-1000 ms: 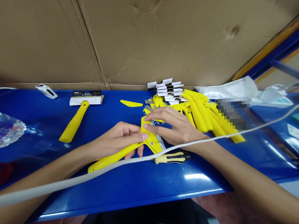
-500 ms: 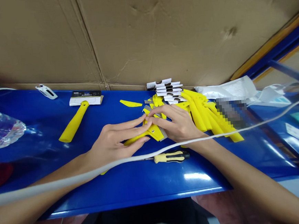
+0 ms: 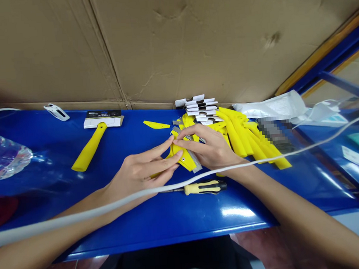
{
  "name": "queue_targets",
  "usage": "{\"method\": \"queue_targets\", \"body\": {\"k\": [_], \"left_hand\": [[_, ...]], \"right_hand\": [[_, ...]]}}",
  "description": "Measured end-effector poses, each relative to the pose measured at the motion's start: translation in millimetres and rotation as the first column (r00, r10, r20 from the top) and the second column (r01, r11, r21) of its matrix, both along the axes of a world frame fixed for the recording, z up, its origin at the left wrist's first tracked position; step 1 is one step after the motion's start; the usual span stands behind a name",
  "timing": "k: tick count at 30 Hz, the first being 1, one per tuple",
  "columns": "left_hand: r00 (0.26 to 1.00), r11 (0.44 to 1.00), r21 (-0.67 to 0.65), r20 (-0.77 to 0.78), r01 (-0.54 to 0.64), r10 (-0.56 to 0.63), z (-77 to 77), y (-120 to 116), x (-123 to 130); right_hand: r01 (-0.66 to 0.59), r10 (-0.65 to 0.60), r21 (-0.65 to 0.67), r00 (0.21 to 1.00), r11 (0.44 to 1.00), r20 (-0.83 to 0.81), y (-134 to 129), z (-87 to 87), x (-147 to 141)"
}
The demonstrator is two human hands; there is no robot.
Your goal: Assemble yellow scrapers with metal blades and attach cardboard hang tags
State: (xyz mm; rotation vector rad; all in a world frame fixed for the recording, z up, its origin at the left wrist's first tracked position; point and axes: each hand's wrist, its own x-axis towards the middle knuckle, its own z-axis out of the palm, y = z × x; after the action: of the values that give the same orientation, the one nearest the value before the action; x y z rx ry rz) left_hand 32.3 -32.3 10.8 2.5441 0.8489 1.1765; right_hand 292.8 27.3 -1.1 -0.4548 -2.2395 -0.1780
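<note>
I see the right hand (image 3: 210, 146) pinching a yellow plastic scraper with a steel blade (image 3: 186, 156), at twelve o'clock on the glossy blue worktop (image 3: 127, 225), to steady it, while the left hand (image 3: 141, 170) lies across it, its grip unclear.

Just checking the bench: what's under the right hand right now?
The right hand covers part of a yellow scraper, its steel blade showing; what lies beneath the palm is hidden.

Left hand (image 3: 142, 172), right hand (image 3: 210, 146), yellow scraper (image 3: 183, 157) (steel-edged)
</note>
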Motion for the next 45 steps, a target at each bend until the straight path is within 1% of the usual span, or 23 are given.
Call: {"method": "queue_targets", "body": {"k": [2, 4, 7, 10, 13, 17, 19, 21, 25, 27, 30, 33, 35, 36, 39, 41, 43, 45], "left_hand": [[0.999, 0.999, -0.008, -0.007, -0.034, 0.034, 0.1, -1, 1], [0.999, 0.999, 0.013, -0.026, -0.045, 0.046, 0.9, -1, 1], [0.996, 0.997, 0.074, -0.083, -0.025, 0.031, 2.9, -2, 0], [0.991, 0.994, 0.106, -0.127, -0.017, 0.031, 2.3, -3, -1], [0.989, 0.989, 0.146, -0.139, -0.031, 0.051, -4.6, -3, -2], [0.981, 0.981, 0.189, -0.182, -0.036, 0.071, -20.8, 1, -7], [0.969, 0.987, 0.162, -0.239, -0.021, 0.06, -26.4, 3, -11], [0.961, 0.993, 0.115, -0.273, -0.013, 0.044, -28.0, 3, -13], [0.962, 0.998, 0.054, -0.269, -0.035, 0.049, -21.9, 1, -13], [0.963, 0.999, 0.034, -0.269, -0.026, 0.035, -18.2, -1, -12], [0.968, 1.0, 0.002, -0.249, -0.013, 0.013, -15.5, 0, -11], [0.976, 1.0, 0.011, -0.217, -0.009, 0.011, -15.9, 2, -12], [0.975, 0.997, 0.068, -0.219, -0.032, 0.046, -15.8, 5, -13], [0.969, 0.993, 0.11, -0.237, -0.047, 0.072, -15.1, 6, -14], [0.941, 0.965, 0.257, -0.312, -0.05, 0.132, -10.1, 10, -17], [0.932, 0.952, 0.305, -0.331, -0.039, 0.145, -6.0, 12, -17], [0.941, 0.945, 0.321, -0.3, -0.054, 0.156, -3.1, 13, -17], [0.946, 0.942, 0.327, -0.276, -0.072, 0.168, -1.7, 12, -16]], "right_hand": [[-0.014, 0.014, -0.021, 1.0, 1.0, 0.008, 0, -1.1, 0], [-0.022, 0.023, -0.048, 1.0, 0.999, 0.021, 0, -2.0, 0], [-0.034, 0.035, -0.061, 0.999, 0.998, 0.025, 0, -2.0, 0], [-0.026, 0.027, -0.067, 1.0, 0.997, 0.014, -1, -0.3, 0], [-0.023, 0.024, -0.079, 1.0, 0.997, 0.004, -2, 1.5, 0], [-0.038, 0.037, -0.069, 0.999, 0.997, -0.012, -3, 2.5, -1], [-0.028, 0.028, -0.053, 1.0, 0.998, -0.012, -2, 2.6, -1], [-0.018, 0.017, -0.035, 1.0, 0.999, -0.012, -2, 2.7, -1], [-0.014, 0.014, -0.037, 1.0, 0.999, 0.0, -3, 2.3, -1], [-0.014, 0.014, -0.042, 1.0, 0.999, 0.002, -3, 1.5, 0], [-0.017, 0.018, -0.072, 1.0, 0.997, 0.006, -4, 0.7, 0], [-0.023, 0.023, -0.161, 1.0, 0.987, -0.003, -4, 3.9, 0], [-0.029, 0.032, -0.269, 0.999, 0.963, 0.007, -4, 8.8, 3], [-0.034, 0.046, -0.34, 0.999, 0.94, 0.027, -4, 11.6, 5], [-0.033, 0.111, -0.541, 0.988, 0.84, 0.111, -3, 18.2, 12], [-0.019, 0.132, -0.634, 0.983, 0.773, 0.131, -3, 19.6, 15], [-0.041, 0.144, -0.699, 0.985, 0.714, 0.09, -2, 19.2, 17], [-0.092, 0.16, -0.74, 0.987, 0.666, 0.022, -2, 18.5, 16]]}}
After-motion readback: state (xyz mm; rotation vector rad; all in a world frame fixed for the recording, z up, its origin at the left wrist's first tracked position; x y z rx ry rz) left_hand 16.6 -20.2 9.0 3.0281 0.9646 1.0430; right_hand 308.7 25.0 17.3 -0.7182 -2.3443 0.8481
